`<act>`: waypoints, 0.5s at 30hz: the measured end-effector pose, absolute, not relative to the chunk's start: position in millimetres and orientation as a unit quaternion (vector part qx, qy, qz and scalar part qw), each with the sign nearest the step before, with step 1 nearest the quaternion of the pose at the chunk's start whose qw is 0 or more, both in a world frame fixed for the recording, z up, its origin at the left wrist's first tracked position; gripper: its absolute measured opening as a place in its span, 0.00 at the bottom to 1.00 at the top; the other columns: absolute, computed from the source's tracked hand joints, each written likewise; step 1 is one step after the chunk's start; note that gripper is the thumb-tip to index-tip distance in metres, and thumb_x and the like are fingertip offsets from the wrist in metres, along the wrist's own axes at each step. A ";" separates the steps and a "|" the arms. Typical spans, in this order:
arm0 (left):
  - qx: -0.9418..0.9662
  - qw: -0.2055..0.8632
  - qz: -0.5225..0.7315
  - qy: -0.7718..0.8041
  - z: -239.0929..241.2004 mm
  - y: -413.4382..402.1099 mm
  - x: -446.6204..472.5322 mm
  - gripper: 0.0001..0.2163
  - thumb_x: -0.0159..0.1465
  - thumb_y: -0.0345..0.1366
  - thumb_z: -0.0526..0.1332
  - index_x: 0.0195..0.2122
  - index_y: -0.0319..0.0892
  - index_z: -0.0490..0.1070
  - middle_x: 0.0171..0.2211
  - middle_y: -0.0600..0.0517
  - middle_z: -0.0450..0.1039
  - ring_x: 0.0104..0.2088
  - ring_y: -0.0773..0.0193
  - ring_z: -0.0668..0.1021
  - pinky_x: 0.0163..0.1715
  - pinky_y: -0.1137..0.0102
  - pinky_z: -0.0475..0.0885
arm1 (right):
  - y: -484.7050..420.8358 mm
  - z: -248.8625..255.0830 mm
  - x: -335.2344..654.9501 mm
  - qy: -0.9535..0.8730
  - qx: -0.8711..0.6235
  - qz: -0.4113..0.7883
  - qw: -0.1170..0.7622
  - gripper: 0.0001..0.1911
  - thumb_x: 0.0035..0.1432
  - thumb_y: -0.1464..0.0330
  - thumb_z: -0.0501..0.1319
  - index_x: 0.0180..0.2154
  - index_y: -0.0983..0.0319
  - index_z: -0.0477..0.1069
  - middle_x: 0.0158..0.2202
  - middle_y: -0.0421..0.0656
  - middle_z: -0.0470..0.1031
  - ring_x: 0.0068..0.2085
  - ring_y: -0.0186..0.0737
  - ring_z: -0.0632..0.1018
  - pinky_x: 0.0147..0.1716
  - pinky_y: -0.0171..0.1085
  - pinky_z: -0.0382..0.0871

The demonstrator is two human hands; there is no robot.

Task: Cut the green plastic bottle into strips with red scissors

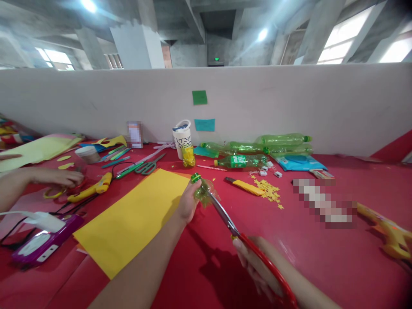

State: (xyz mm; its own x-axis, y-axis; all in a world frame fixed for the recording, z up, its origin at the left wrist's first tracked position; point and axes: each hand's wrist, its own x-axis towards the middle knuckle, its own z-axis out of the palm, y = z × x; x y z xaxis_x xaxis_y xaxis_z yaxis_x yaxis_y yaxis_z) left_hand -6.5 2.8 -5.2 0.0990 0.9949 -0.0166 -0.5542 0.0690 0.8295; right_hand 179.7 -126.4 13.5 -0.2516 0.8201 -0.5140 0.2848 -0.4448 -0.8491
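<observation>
My left hand [187,202] grips the cut-off top of a green plastic bottle [202,189], its cap pointing up and left. In my right hand [257,266] are red-handled scissors [225,214], fingers through the loops. Their metal blades reach up into the bottle piece. Both hands hover above the red table [309,257], just right of a large yellow paper sheet [135,214].
Several green bottles [273,143], a yellow utility knife [247,186], yellow star cut-outs [268,191], a white cup [182,137] and grey scissors [148,165] lie further back. Another person's hand [61,177] works at left beside a yellow glue gun [93,189]. A purple device [45,242] sits front left.
</observation>
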 end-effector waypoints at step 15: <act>0.407 0.636 0.562 0.338 -1.3 -5.4 -1.0 0.09 0.59 0.42 0.61 0.36 0.43 0.69 0.31 0.54 0.71 0.31 0.66 0.73 0.36 0.70 0.66 | -122.0 13.3 183.4 -0.494 -0.592 0.602 0.208 0.28 0.50 0.41 0.50 0.22 0.59 0.58 0.07 0.28 0.55 0.07 0.26 0.60 0.10 0.27 0.61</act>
